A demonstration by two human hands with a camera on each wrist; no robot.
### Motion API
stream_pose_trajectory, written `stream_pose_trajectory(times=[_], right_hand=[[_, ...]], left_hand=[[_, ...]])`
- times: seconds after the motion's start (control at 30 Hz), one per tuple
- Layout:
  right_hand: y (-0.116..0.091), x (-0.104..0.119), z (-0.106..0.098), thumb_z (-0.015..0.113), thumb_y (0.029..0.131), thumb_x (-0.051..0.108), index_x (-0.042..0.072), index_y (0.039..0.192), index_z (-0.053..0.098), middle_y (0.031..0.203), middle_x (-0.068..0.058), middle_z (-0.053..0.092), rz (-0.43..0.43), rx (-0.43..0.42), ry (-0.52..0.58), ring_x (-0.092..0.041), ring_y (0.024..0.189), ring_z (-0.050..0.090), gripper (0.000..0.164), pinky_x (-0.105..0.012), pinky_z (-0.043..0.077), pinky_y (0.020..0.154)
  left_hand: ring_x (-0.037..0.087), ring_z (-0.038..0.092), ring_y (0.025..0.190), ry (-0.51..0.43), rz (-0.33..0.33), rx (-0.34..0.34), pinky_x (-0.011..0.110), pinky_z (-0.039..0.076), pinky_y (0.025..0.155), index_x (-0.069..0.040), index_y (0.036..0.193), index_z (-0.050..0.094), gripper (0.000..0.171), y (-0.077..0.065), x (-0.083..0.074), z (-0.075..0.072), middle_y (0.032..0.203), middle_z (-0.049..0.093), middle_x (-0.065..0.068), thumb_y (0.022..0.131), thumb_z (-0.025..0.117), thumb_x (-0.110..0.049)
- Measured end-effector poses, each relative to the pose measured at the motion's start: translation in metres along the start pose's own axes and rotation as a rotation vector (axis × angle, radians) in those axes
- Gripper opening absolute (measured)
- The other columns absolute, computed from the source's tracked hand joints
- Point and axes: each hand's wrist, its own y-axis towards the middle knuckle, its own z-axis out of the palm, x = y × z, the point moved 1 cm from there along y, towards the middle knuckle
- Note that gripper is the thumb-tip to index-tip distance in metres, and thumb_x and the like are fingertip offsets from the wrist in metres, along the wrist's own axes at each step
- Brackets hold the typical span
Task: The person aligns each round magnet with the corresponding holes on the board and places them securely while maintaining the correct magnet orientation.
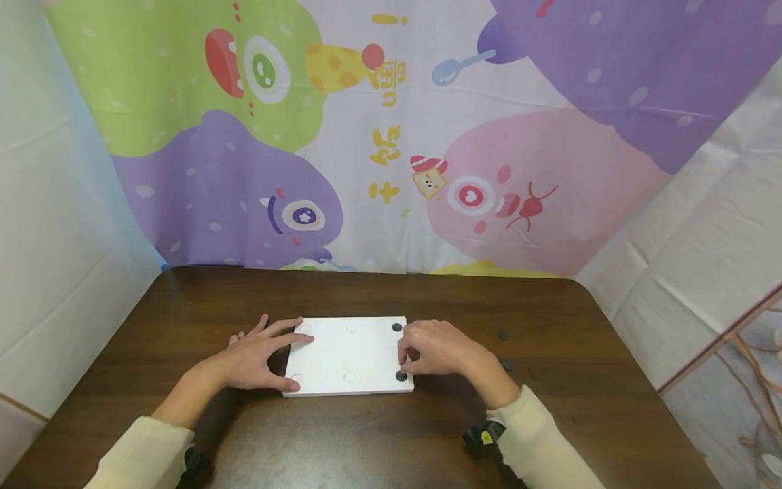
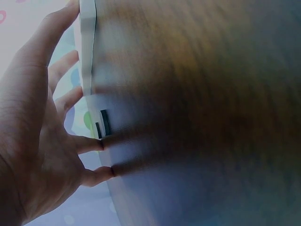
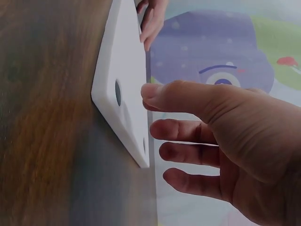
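Observation:
A white rectangular board (image 1: 373, 356) with round recesses lies on the table. Dark round discs sit in its two right-hand recesses, the far disc (image 1: 397, 327) and the near disc (image 1: 401, 375). My left hand (image 1: 253, 356) is spread over the board's left end, thumb at the near corner and fingertips on the top and far corner. My right hand (image 1: 436, 348) hovers at the right end, thumb and fingertips close over the near disc. In the right wrist view, its thumb and bent fingers stand apart from the disc (image 3: 118, 92), and nothing shows between them.
Two loose dark discs, one farther (image 1: 504, 335) and one nearer (image 1: 508, 365), lie right of the board on the brown table (image 1: 342, 441). The left wrist view shows a dark piece (image 2: 105, 122) beyond the left fingers. A patterned cloth (image 1: 391, 231) hangs behind.

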Motion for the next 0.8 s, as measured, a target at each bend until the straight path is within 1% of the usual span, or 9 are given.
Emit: stream_pose_trajectory(times=[0.13,0.37,0.47,0.63,0.7,0.8], right_hand=[[-0.003,-0.004,-0.001,0.090,0.097,0.025,0.023,0.094,0.086,0.090,0.007,0.073,0.013,-0.023,-0.005,-0.003,0.081,0.056,0.005,-0.023,0.045,0.070],[-0.007,-0.014,-0.002,0.091,0.097,0.027,0.024,0.096,0.086,0.088,0.009,0.068,0.063,-0.045,-0.019,-0.005,0.080,0.055,0.006,-0.025,0.045,0.069],[-0.009,-0.018,-0.004,0.091,0.097,0.025,0.024,0.098,0.087,0.089,0.009,0.070,0.082,-0.048,-0.011,-0.006,0.082,0.057,0.005,-0.025,0.048,0.071],[-0.013,-0.026,-0.008,0.091,0.097,0.022,0.023,0.098,0.087,0.093,0.007,0.074,0.079,-0.066,-0.001,-0.009,0.087,0.064,0.005,-0.026,0.052,0.074],[-0.015,-0.028,-0.010,0.091,0.096,0.021,0.023,0.099,0.087,0.094,0.005,0.075,0.088,-0.072,-0.001,-0.011,0.088,0.066,0.005,-0.027,0.053,0.075],[-0.018,-0.032,-0.014,0.092,0.096,0.022,0.024,0.099,0.087,0.094,0.006,0.074,0.104,-0.086,-0.013,-0.009,0.087,0.064,0.007,-0.027,0.054,0.076]], left_hand=[[0.081,0.021,0.160,0.000,-0.002,0.001,0.106,0.027,0.100,-0.032,0.163,0.059,0.089,0.000,0.000,0.000,0.184,0.035,0.012,0.086,0.089,-0.067],[0.081,0.021,0.160,0.004,-0.002,0.002,0.105,0.028,0.100,-0.032,0.163,0.059,0.090,0.001,0.001,0.001,0.184,0.035,0.012,0.086,0.089,-0.068],[0.081,0.021,0.160,0.005,0.000,0.002,0.105,0.028,0.100,-0.032,0.163,0.059,0.090,0.001,0.001,0.001,0.184,0.035,0.012,0.086,0.089,-0.068],[0.081,0.021,0.159,-0.002,-0.001,0.002,0.106,0.026,0.100,-0.031,0.162,0.059,0.090,0.000,0.000,0.000,0.183,0.036,0.013,0.086,0.089,-0.067],[0.081,0.021,0.159,-0.001,0.000,0.001,0.106,0.027,0.100,-0.031,0.162,0.059,0.090,0.000,0.000,0.000,0.183,0.036,0.013,0.086,0.089,-0.067],[0.082,0.021,0.159,0.003,0.002,-0.001,0.106,0.027,0.100,-0.031,0.162,0.060,0.090,0.000,0.000,0.000,0.183,0.036,0.013,0.086,0.089,-0.067]])
